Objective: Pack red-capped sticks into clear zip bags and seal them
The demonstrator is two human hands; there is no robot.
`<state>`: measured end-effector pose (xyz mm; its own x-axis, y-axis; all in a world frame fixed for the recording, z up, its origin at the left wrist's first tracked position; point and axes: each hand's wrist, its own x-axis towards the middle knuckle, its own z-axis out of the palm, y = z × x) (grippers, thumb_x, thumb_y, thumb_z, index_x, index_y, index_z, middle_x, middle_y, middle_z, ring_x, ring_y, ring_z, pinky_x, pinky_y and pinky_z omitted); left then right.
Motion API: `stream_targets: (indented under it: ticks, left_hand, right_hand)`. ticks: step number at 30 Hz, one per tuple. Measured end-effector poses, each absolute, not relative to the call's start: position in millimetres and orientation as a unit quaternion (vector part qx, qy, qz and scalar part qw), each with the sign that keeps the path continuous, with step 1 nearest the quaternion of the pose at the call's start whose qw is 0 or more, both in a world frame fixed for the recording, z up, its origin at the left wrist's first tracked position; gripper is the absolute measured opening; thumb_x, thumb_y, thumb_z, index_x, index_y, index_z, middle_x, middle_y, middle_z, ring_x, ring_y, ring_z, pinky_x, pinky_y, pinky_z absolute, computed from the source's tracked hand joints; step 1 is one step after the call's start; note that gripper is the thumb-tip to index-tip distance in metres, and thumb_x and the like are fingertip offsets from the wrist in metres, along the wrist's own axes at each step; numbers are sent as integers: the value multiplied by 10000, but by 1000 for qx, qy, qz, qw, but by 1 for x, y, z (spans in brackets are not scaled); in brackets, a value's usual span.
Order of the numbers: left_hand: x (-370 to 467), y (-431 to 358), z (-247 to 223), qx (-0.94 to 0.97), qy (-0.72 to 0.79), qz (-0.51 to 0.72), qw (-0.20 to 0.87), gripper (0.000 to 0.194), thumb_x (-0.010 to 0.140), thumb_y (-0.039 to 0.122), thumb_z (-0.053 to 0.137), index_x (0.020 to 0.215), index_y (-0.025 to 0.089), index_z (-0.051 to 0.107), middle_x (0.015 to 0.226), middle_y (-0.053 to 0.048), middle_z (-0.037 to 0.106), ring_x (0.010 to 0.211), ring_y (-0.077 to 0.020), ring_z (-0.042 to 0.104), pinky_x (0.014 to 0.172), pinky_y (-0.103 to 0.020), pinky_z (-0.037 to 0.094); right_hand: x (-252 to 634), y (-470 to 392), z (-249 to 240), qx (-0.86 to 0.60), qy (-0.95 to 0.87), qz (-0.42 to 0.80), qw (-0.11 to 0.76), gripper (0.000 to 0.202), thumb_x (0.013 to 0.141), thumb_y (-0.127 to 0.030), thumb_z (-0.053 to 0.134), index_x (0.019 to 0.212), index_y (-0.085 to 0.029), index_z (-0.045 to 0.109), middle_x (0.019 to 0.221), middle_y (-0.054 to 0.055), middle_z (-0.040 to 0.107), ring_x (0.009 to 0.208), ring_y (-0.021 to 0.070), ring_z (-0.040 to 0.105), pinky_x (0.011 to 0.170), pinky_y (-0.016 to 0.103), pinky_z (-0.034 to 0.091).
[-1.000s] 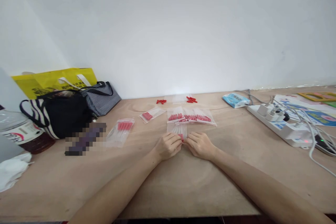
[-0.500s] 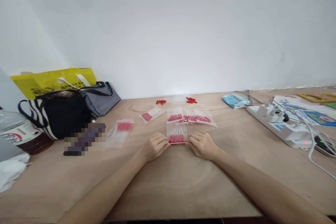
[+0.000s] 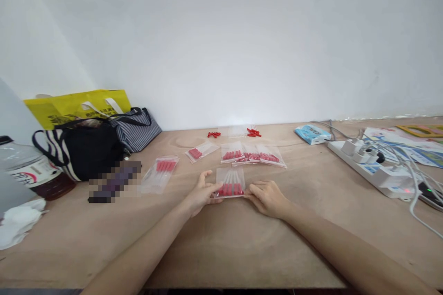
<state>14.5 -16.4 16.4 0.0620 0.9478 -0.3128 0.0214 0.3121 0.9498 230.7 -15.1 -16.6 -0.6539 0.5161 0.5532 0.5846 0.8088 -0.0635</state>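
the left hand (image 3: 200,195) and right hand (image 3: 266,197) grip with closed fingers the near corners of a clear bag of red-capped tubes (image 3: 230,182), lying on the wooden worktop (image 3: 242,244) before more filled bags (image 3: 254,154).

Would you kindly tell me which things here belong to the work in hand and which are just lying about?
In hand:
left hand
right hand
clear bag of red-tipped sticks
filled bags
loose red caps

Lying about:
handbags
bottle
power strip
tissue pack
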Motion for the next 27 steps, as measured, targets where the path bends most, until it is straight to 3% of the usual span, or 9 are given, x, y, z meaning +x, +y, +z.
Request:
stream_targets:
  ticks: [4,8,13,21,27]
  left_hand:
    - [5,-27,16,428,544,400,601,342,558,167,733,849,149,556,713,2,594,609,-97,576,606,-224,474]
    - [-19,-30,10,414,568,460,543,318,587,200,706,880,138,599,707,-9,630,571,-96,578,572,-204,454]
    - [-34,1,11,399,574,546,462,294,637,194,667,915,129,598,744,-21,631,623,-99,593,582,-188,458]
    - [-1,93,8,488,641,453,383,190,733,118,563,920,117,597,821,-77,640,653,-117,612,572,-201,484]
    - [-22,105,18,573,705,340,243,175,652,218,649,814,153,633,901,-90,644,878,-233,584,699,-271,450]
  right_hand:
    - [226,-20,-11,-251,-930,-26,269,180,877,-272,378,829,-197,535,748,22,618,738,129,538,609,227,356]
    - [234,-15,-8,-256,-924,-9,285,146,857,-261,421,896,-198,547,881,36,623,815,137,531,661,243,392]
    - [243,-6,-12,-286,-909,-8,302,166,853,-206,408,820,-180,568,803,47,614,770,137,521,646,247,403]
    - [247,-5,-10,-298,-907,-10,297,151,845,-189,418,807,-182,564,814,43,609,776,134,521,648,243,404]
    - [250,-2,-10,-301,-906,-10,296,124,834,-187,435,816,-191,558,834,33,610,784,134,533,660,244,404]
